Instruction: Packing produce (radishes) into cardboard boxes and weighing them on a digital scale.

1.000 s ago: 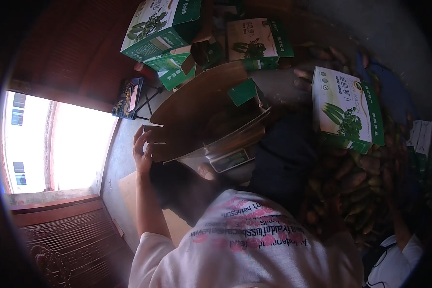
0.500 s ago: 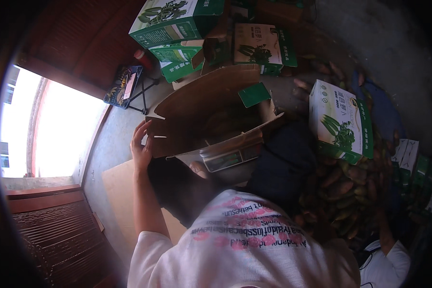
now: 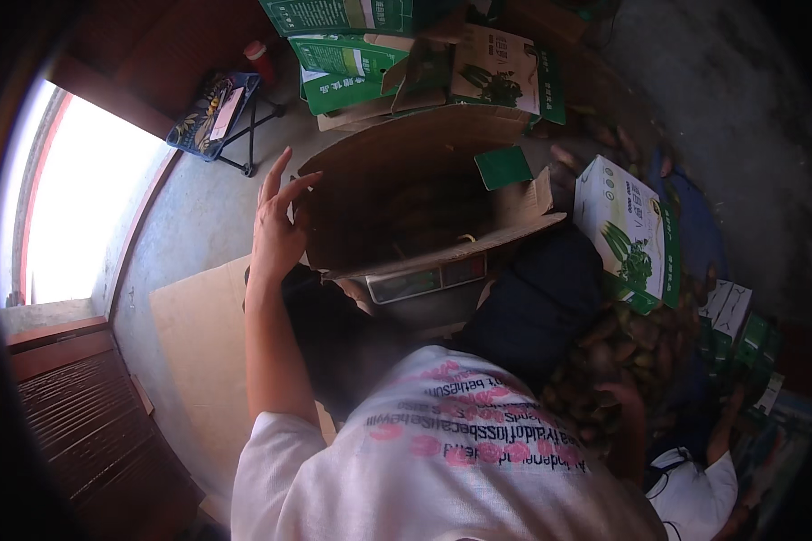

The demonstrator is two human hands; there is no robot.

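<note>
An open cardboard box [image 3: 379,167] stands in front of me between my knees, with a green flap at its right corner. Its dim inside hides what lies there. Beneath its near side is a flat scale [image 3: 406,285] with a pale panel. At the box's left rim my left hand [image 3: 278,230] is raised, fingers stretched and apart, holding nothing. Down on the right, my right hand [image 3: 618,391] is over a pile of oblong green-and-brown root vegetables [image 3: 642,347]. Motion blur and shade hide its fingers, so I cannot tell whether it grips one.
A white-and-green carton [image 3: 624,236] stands right of my knee. More cartons [image 3: 496,77] are stacked beyond the open box. A folding stool with a blue top [image 3: 190,135] stands far left, near a red cup [image 3: 258,59]. Flat cardboard [image 3: 199,334] lies left. Another person [image 3: 694,491] is at lower right.
My left hand's fingers have straightened and lifted at the box's rim. My right forearm and hand have come into clearer view over the pile. The whole view has shifted a little.
</note>
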